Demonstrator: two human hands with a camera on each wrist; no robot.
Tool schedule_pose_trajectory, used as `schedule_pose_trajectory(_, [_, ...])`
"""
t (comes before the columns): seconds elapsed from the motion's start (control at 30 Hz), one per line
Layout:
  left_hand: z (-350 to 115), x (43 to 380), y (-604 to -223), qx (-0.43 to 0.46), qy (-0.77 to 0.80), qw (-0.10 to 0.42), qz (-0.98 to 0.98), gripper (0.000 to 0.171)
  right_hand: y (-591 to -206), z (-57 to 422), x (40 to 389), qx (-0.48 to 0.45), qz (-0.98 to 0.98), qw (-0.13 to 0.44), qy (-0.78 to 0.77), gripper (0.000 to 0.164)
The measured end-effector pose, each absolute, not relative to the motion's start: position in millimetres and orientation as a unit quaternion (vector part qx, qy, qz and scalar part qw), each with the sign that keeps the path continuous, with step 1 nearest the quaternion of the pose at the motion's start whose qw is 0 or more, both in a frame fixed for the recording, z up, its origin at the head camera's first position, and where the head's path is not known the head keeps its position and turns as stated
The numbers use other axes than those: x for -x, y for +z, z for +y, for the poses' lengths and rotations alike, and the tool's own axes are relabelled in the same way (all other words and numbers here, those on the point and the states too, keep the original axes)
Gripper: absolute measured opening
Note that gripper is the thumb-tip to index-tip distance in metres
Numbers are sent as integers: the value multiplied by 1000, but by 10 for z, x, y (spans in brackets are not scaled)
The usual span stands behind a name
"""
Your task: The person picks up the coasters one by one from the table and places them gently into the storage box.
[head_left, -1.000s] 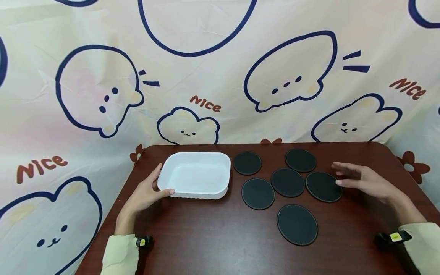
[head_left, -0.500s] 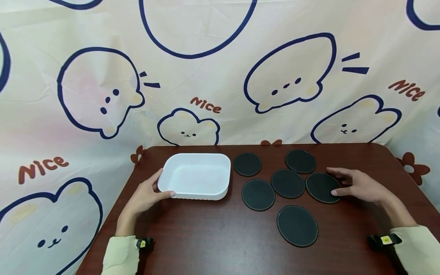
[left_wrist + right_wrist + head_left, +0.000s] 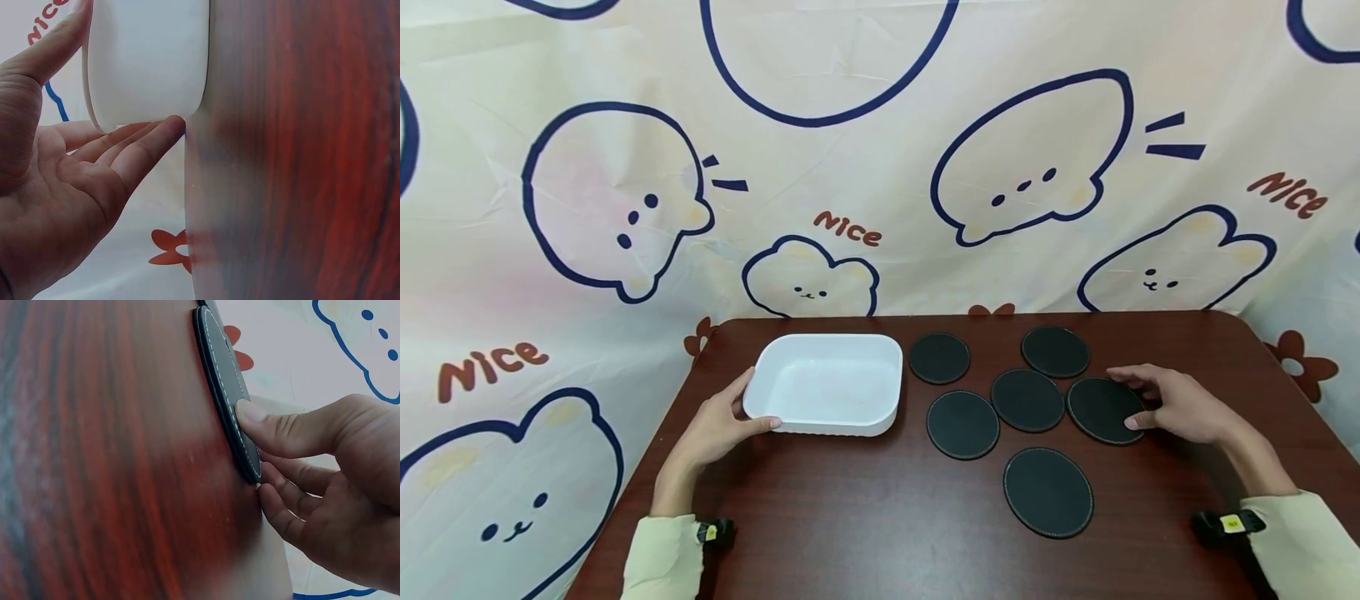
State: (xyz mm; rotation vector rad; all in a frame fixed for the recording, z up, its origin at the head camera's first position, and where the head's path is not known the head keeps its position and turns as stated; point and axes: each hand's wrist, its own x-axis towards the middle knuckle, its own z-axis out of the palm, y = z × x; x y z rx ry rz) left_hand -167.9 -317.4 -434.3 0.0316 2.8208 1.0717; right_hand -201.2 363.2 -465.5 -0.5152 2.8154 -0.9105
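Observation:
My left hand (image 3: 715,423) holds the left end of a white rectangular plastic basin (image 3: 831,427), its thumb at the front corner and the other fingers along the side. In the left wrist view those fingers (image 3: 147,147) lie against the basin's end wall. At the right, my right hand (image 3: 1189,407) grips the edge of a round black coaster (image 3: 1097,410) with pale stitching. The right wrist view has the thumb (image 3: 250,415) on the coaster's top and the other fingers curled at its rim. This coaster lies flat on the table.
Several more black coasters lie between basin and right hand: one at the back (image 3: 940,358), one in the middle (image 3: 1027,400), one nearest the front (image 3: 1048,493). The dark wood table (image 3: 880,533) ends at a cartoon-printed cloth (image 3: 910,183) behind.
My right hand has moved left and down onto the rightmost coaster, its fingers closing in at the edge. The left hand and basin stay put.

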Motion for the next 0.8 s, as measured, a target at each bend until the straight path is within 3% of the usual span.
schedule_pose_trajectory(0.27, [-3168, 1677, -4345, -12, 354, 58, 933, 116, -4659, 3617, 2049, 144, 937, 78, -309, 84])
schedule_pose_trajectory(0.8, [-3173, 1688, -4345, -12, 350, 60, 935, 115, -4668, 3546, 2066, 160, 940, 69, -293, 74])
